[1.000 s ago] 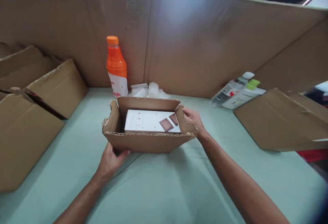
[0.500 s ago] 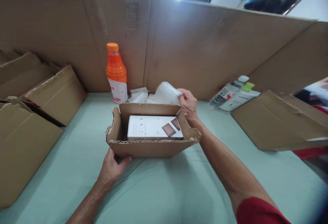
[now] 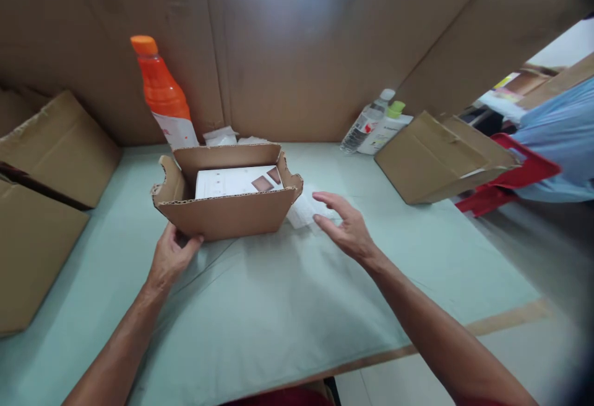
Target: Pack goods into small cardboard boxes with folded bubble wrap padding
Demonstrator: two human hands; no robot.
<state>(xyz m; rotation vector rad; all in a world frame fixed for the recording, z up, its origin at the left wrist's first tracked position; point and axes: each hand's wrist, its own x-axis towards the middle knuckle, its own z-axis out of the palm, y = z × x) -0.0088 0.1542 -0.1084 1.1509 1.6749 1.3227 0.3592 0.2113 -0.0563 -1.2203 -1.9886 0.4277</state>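
A small open cardboard box [image 3: 223, 215] stands on the pale green table cover [image 3: 288, 307]. Inside it lies a white carton [image 3: 232, 182] with brown squares printed on it. My left hand [image 3: 171, 256] grips the box's near left bottom corner. My right hand [image 3: 344, 225] hovers open, fingers stretched out, just right of the box. Under its fingertips a white plastic wrap piece [image 3: 304, 209] lies flat on the cover, beside the box's right wall.
An orange bottle [image 3: 162, 93] and more white wrap pieces [image 3: 221, 137] stand behind the box against a tall cardboard wall [image 3: 301, 53]. Two clear bottles [image 3: 374, 126] lie at the back right, beside a cardboard box [image 3: 431, 158]. Cardboard boxes [image 3: 41, 164] fill the left. A red tray [image 3: 510, 177] is far right.
My right hand took a white wrap piece from behind the box, brought it down to the right of the box and let it go. The view swung right.
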